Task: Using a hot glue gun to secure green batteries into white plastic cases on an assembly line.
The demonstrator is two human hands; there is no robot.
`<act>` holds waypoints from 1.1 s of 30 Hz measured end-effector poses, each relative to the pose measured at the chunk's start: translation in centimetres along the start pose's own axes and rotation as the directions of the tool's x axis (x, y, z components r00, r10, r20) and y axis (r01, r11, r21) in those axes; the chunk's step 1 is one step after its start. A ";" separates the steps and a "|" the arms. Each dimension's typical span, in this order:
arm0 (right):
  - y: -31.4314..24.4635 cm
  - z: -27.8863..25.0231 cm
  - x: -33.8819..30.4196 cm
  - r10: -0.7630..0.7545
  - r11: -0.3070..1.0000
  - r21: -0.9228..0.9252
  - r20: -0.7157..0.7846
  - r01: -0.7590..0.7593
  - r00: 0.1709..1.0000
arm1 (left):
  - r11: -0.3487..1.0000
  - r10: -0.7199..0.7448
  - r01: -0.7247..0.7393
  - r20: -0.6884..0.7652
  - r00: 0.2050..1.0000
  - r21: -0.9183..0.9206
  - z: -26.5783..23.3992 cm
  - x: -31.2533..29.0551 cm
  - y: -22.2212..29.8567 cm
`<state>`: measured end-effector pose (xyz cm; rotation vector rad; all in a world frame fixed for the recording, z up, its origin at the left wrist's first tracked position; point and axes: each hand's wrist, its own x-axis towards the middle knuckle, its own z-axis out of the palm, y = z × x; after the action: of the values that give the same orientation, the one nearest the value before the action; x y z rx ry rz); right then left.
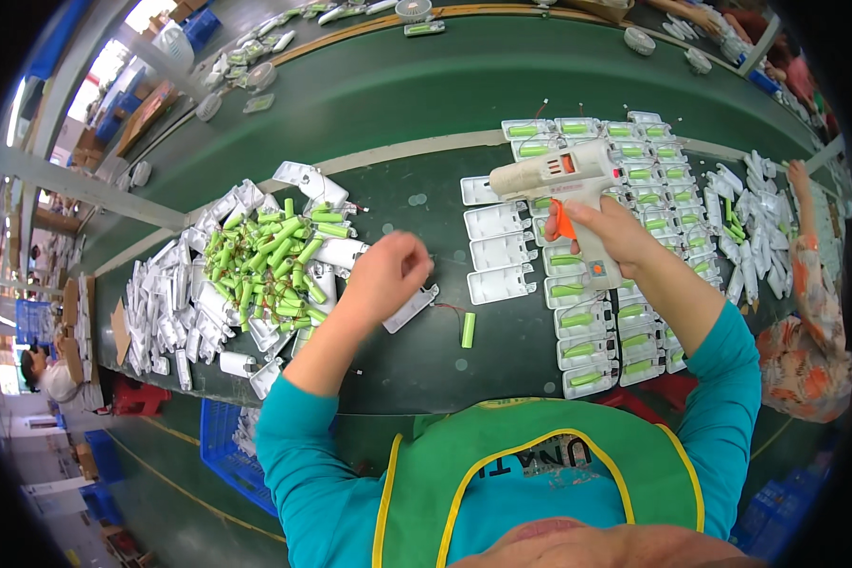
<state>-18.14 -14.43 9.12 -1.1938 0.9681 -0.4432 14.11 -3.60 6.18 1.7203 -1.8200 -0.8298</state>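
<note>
My right hand (pixel 617 232) is wrapped round the handle of a white hot glue gun (pixel 577 168) with an orange trigger. Its nozzle points left, above neat rows of white plastic casings. My left hand (pixel 388 276) hovers over the table with its fingers curled together; what they hold, if anything, is hidden. Just under it lies a white casing (pixel 411 310), joined by a thin wire to a green cylindrical battery (pixel 468 330) on the table. Several casings with no battery (pixel 500 254) form a column left of the rows, where casings hold green batteries (pixel 577 350).
To the left, a heap of green batteries (pixel 270 256) rests among piled white casings (pixel 161 303). Another casing pile (pixel 757 227) lies at the right, near a co-worker's arm (pixel 805 204). Beyond runs a green conveyor belt (pixel 417 95). A blue crate (pixel 222 445) stands below the table edge.
</note>
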 end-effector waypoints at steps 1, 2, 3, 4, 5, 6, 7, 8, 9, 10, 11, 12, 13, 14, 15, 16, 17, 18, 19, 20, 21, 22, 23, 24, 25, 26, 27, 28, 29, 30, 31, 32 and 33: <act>-0.1 0.2 0.1 0.024 1.000 -0.019 0.008 -0.024 1.000 | 0.985 0.041 -0.044 0.021 0.999 0.168 -0.6 -1.5 0.7; -0.3 0.4 0.3 0.023 1.000 -0.022 0.013 -0.022 1.000 | 0.965 0.075 -0.085 0.046 0.996 0.248 -0.9 -2.9 0.6; -0.5 0.6 0.7 0.032 0.998 -0.060 0.033 -0.030 0.999 | 0.926 0.145 -0.146 0.029 0.989 0.347 -1.0 -4.3 0.8; -0.4 0.6 1.0 0.045 0.995 -0.096 0.046 -0.041 0.998 | 0.874 0.218 -0.207 0.025 0.976 0.440 -0.8 -5.3 0.9; -0.3 0.5 1.2 0.049 0.994 -0.097 0.044 -0.045 0.998 | 0.854 0.205 -0.193 0.028 0.978 0.483 -0.3 -6.1 0.6; -0.1 0.5 1.4 0.057 0.993 -0.107 0.045 -0.052 0.997 | 0.856 0.200 -0.187 0.024 0.980 0.482 0.0 -6.6 0.3; -0.1 0.5 1.5 0.065 0.991 -0.116 0.044 -0.060 0.997 | 0.833 0.187 -0.165 0.012 0.982 0.528 0.4 -7.1 -0.1; -0.2 0.6 1.5 0.066 0.991 -0.120 0.049 -0.060 0.997 | 0.807 0.175 -0.142 -0.002 0.985 0.573 0.7 -7.4 -0.5; -0.3 0.8 1.5 0.077 0.989 -0.128 0.038 -0.071 0.996 | 0.809 0.170 -0.136 -0.006 0.985 0.573 0.9 -7.7 -0.9; -0.3 0.9 1.5 0.086 0.987 -0.136 0.026 -0.082 0.996 | 0.811 0.174 -0.129 -0.025 0.984 0.571 1.2 -8.0 -1.3; -0.1 0.9 1.6 0.086 0.987 -0.139 0.031 -0.081 0.996 | 0.813 0.179 -0.123 -0.043 0.983 0.569 1.3 -8.2 -1.6; 0.3 0.8 1.6 0.043 0.995 -0.096 0.036 -0.040 0.998 | 0.814 0.179 -0.123 -0.044 0.983 0.567 1.2 -8.3 -1.6; 0.6 0.6 1.6 0.000 0.999 -0.053 0.038 0.002 0.999 | 0.832 0.209 -0.128 -0.090 0.974 0.540 1.0 -8.4 -1.7; 0.8 0.5 1.5 0.002 0.999 -0.054 0.036 0.000 0.999 | 0.848 0.236 -0.135 -0.136 0.962 0.513 0.8 -8.5 -1.6; 0.8 0.2 1.5 -0.004 0.997 -0.078 0.038 0.007 0.999 | 0.848 0.239 -0.138 -0.137 0.961 0.512 0.7 -8.6 -1.3; 0.9 0.1 1.5 -0.009 0.995 -0.101 0.040 0.013 0.999 | 0.887 0.268 -0.167 -0.185 0.946 0.430 0.6 -8.9 -0.8; 0.8 0.0 1.3 -0.009 0.995 -0.102 0.036 0.012 0.999 | 0.917 0.292 -0.202 -0.234 0.928 0.343 0.6 -9.2 -0.2; 0.6 0.2 1.1 -0.009 0.992 -0.126 0.012 0.011 1.000 | 0.909 0.346 -0.256 -0.252 0.904 0.327 0.9 -9.6 0.6; 0.4 0.2 0.9 -0.012 0.989 -0.149 -0.017 0.009 1.000 | 0.881 0.424 -0.350 -0.200 0.883 0.319 1.3 -9.7 1.7; 0.5 0.0 0.8 -0.011 0.989 -0.150 -0.019 0.008 1.000 | 0.844 0.500 -0.441 -0.148 0.853 0.304 1.9 -9.7 2.7; 0.5 -0.2 0.6 0.002 0.986 -0.168 -0.017 -0.004 1.000 | 0.823 0.536 -0.498 -0.086 0.840 0.271 2.7 -9.8 3.5; 0.5 -0.4 0.6 0.015 0.982 -0.186 -0.012 -0.017 1.000 | 0.807 0.552 -0.528 -0.021 0.833 0.265 3.8 -9.7 4.0; 0.6 -0.6 0.6 0.014 0.982 -0.187 -0.009 -0.016 1.000 | 0.790 0.566 -0.557 0.044 0.823 0.255 5.1 -9.6 4.3; 0.7 -0.6 0.7 0.015 0.984 -0.177 0.002 -0.015 1.000 | 0.776 0.586 -0.579 0.055 0.808 0.250 6.7 -9.3 4.2; 0.8 -0.7 0.8 0.018 0.986 -0.167 0.012 -0.016 1.000 | 0.777 0.584 -0.577 0.055 0.810 0.250 7.8 -9.0 4.3; 0.6 -0.5 0.8 0.020 0.986 -0.167 0.015 -0.017 1.000 | 0.774 0.576 -0.578 0.090 0.812 0.259 8.6 -8.6 4.4; 0.3 -0.2 0.5 0.014 0.991 -0.135 0.017 -0.012 1.000 | 0.772 0.568 -0.580 0.127 0.813 0.259 9.2 -8.5 4.5; 0.2 -0.1 0.2 0.009 0.995 -0.102 0.020 -0.007 1.000 | 0.787 0.567 -0.573 0.101 0.818 0.229 9.5 -8.3 4.5; 0.4 -0.2 0.3 -0.010 0.997 -0.078 0.011 0.011 1.000 | 0.820 0.534 -0.529 0.044 0.845 0.218 9.7 -8.2 4.3; 0.2 -0.2 0.1 -0.021 0.997 -0.074 0.005 0.021 1.000 | 0.852 0.495 -0.483 -0.010 0.869 0.203 9.9 -8.2 3.9; 0.0 -0.1 -0.1 -0.032 0.997 -0.069 0.001 0.032 0.999 | 0.872 0.444 -0.415 -0.063 0.894 0.259 9.7 -8.3 3.4; -0.1 -0.2 -0.3 -0.041 0.997 -0.067 0.005 0.041 0.999 | 0.887 0.395 -0.350 -0.102 0.913 0.301 9.5 -8.4 2.9; 0.0 -0.3 -0.4 -0.036 0.997 -0.062 -0.010 0.035 0.999 | 0.896 0.349 -0.285 -0.142 0.926 0.340 9.1 -8.2 2.8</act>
<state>-18.59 -14.26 9.28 -1.2674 0.9771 -0.4513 6.29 5.47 2.30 1.5519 -2.0985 -0.2301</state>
